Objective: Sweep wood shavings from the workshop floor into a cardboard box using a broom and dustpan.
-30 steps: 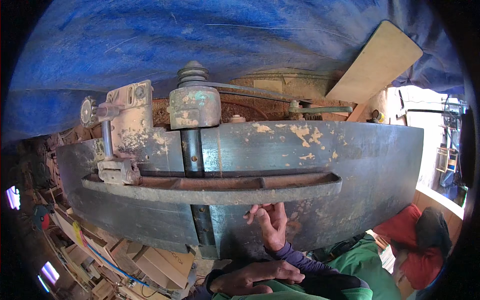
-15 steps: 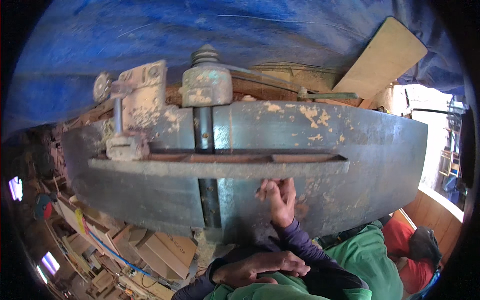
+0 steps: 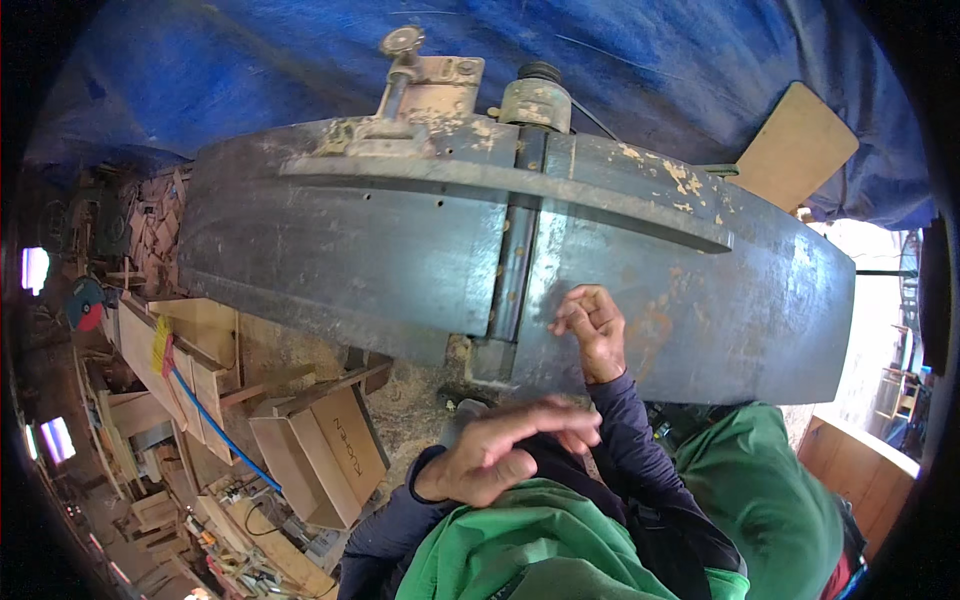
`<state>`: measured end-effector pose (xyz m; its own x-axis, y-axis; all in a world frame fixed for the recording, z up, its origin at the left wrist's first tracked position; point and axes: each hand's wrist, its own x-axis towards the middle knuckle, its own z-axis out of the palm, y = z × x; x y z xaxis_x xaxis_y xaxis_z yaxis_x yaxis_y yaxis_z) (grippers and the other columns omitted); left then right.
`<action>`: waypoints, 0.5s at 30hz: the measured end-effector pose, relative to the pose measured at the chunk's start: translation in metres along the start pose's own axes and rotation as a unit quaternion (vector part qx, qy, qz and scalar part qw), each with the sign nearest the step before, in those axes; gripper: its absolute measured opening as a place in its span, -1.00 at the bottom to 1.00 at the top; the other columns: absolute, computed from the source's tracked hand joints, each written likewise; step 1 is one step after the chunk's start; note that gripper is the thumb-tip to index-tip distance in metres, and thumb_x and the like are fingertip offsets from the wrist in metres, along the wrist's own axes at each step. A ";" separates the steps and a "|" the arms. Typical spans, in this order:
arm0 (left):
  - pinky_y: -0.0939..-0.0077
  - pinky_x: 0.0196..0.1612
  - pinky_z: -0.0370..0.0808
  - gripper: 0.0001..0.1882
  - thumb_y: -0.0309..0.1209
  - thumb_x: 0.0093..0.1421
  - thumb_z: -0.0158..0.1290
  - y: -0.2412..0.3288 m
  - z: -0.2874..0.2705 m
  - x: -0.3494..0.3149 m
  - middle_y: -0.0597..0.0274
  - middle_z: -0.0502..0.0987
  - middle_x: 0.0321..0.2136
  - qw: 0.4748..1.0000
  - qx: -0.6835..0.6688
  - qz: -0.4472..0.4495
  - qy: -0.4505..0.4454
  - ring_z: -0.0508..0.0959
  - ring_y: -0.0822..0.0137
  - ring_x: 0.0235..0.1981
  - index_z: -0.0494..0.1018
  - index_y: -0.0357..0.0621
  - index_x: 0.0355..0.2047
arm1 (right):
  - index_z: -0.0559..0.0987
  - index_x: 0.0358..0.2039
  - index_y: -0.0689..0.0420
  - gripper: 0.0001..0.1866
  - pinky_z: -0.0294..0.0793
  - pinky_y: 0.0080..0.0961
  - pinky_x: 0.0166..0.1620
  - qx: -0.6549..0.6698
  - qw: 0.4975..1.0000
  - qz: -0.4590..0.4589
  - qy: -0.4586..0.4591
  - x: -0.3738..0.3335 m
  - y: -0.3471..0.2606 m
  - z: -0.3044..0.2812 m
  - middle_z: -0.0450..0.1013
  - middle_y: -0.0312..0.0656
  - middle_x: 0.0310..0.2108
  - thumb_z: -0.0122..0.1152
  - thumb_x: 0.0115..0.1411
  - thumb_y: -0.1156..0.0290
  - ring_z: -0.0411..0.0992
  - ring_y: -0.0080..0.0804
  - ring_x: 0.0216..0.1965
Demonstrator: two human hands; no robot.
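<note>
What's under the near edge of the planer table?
Below the steel table: sawdust-strewn floor, wooden boxes and a broom with blue handle. The right hand rests on the table top; the left hand and green jacket hide what lies beneath there.

The right hand point(image 3: 592, 328) rests with bent fingers on the big grey metal machine table point(image 3: 700, 290). The left hand point(image 3: 505, 450) is lower, near the green shirt point(image 3: 540, 545), holding nothing.
</note>
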<state>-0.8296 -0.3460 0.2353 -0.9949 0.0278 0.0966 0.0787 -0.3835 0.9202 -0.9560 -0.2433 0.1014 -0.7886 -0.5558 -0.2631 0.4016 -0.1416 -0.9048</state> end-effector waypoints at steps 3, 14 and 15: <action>0.48 -0.16 0.28 -0.37 0.00 0.12 -0.31 0.010 -0.003 -0.074 0.05 0.36 -0.29 0.998 0.006 -0.021 0.058 0.37 0.33 -0.29 0.16 -0.38 -0.07 | 0.32 -0.43 0.23 -0.94 0.34 -0.64 -0.43 -0.002 0.998 0.050 -0.040 -0.055 0.022 0.048 0.34 -0.24 -0.54 -0.05 0.03 0.57 0.33 -0.55 -0.52; 0.60 -0.31 0.34 -0.74 -0.39 0.12 -0.18 -0.036 -0.045 -0.399 0.20 0.42 -0.40 0.956 0.080 -0.072 0.273 0.41 0.47 -0.37 0.30 -0.24 -0.19 | 0.17 -0.83 0.15 -0.67 0.15 -0.68 -0.61 -0.099 0.937 0.073 -0.326 -0.232 0.172 0.243 0.27 -0.28 -0.70 -0.06 0.02 0.58 0.16 -0.66 -0.67; 0.58 -0.32 0.35 -0.74 -0.39 0.12 -0.17 -0.044 -0.046 -0.427 0.20 0.43 -0.40 0.933 0.079 -0.081 0.343 0.41 0.46 -0.37 0.31 -0.24 -0.21 | 0.14 -0.83 0.18 -0.70 0.24 -0.63 -0.51 -0.147 0.930 0.122 -0.313 -0.242 0.182 0.250 0.33 -0.17 -0.53 -0.08 -0.05 0.66 0.25 -0.59 -0.58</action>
<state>-0.4115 -0.3830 0.1360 -0.7966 -0.5436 -0.2644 -0.1218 -0.2841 0.9510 -0.5754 -0.3395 0.0837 -0.2281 -0.9232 -0.3094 0.3160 0.2304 -0.9204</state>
